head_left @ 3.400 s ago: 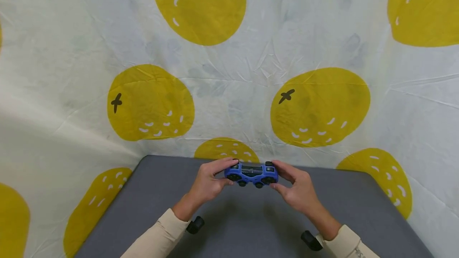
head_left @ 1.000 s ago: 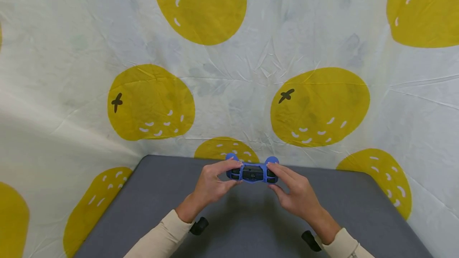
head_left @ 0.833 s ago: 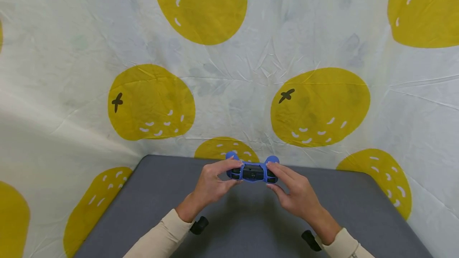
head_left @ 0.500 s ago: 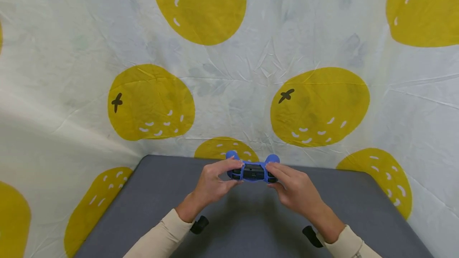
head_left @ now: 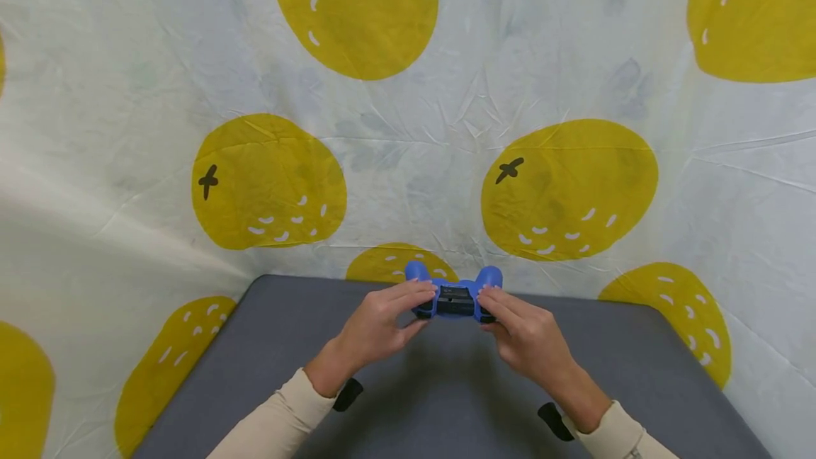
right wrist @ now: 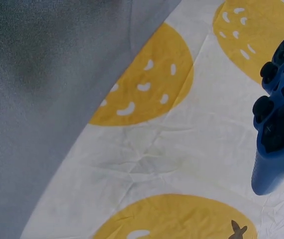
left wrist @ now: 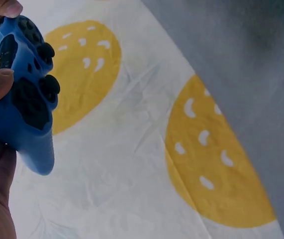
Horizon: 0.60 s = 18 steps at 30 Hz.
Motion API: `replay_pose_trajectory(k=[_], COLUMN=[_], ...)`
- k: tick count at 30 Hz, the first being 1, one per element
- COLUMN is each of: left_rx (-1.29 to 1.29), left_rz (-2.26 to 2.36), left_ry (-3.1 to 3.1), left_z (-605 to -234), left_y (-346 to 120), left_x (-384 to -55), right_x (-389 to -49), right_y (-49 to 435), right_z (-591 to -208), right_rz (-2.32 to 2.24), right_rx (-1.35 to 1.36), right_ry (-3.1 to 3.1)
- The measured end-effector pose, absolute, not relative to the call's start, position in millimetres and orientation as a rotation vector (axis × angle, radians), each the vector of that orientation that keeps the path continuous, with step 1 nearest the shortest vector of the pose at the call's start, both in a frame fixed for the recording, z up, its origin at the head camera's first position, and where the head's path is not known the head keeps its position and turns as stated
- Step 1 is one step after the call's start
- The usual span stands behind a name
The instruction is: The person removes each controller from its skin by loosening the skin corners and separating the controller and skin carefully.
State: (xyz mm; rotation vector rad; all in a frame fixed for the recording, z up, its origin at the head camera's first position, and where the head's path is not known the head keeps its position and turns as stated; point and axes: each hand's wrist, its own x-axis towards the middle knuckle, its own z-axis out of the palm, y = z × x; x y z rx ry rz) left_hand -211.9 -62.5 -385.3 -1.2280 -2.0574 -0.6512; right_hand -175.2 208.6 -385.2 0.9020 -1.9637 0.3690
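A blue game controller (head_left: 455,301) with a black middle strip is held up over the grey table, its two grips pointing away from me in the head view. My left hand (head_left: 376,321) pinches its left end, fingers on top and thumb below. At the right end my right hand (head_left: 532,338) does the same. In the left wrist view the controller (left wrist: 27,84) shows its black thumbsticks and button pads, with a thumb lying against its edge. The right wrist view catches the controller (right wrist: 278,124) at its right border, where most of the right hand is out of frame.
The grey table (head_left: 268,346) spreads below the hands. Behind and beside it hangs a white cloth (head_left: 408,190) printed with yellow fruit. A small black device (head_left: 348,395) sits at the left wrist, another black device (head_left: 556,421) at the right.
The controller has tipped over between both hands: its grips, hidden at first, now stand up at the far side, and its thumbsticks have gone from the head view. The fingers have shifted slightly along it.
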Motion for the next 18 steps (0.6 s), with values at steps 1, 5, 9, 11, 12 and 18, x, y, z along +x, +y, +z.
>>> replay_pose_trajectory(k=[1,5,9,11,12,18], left_rx=[-1.232,-1.238,-1.236,-1.231,-1.226,-1.205], left_rz=[-0.63,-0.511,-0.386,-0.342,-0.326,-0.247], left_ry=[-2.061,-2.069,-2.06,-2.056,-2.055,-2.057], left_z=[-384.7,-381.3,-378.1,-377.8,-377.3,-378.5], left_y=[-62.6,-62.4,-60.8,-59.6,-58.9,-56.8], left_x=[-211.6,-210.5,-207.9,-206.8,-206.0,-205.8], right_x=[-175.0,-175.7,-177.5,-178.3,-178.5,-180.9], right_y=[208.7,209.3,209.3,209.4,209.5,209.2], right_z=[-385.3,-386.1,-387.8,-389.1,-389.7,-393.4], right_rz=[0.368,0.365,0.365,0.355,0.349,0.307], right_rx=[0.901,0.905,0.919,0.922,0.922,0.922], right_ry=[-1.963,-1.956,-1.947,-1.941,-1.94,-1.933])
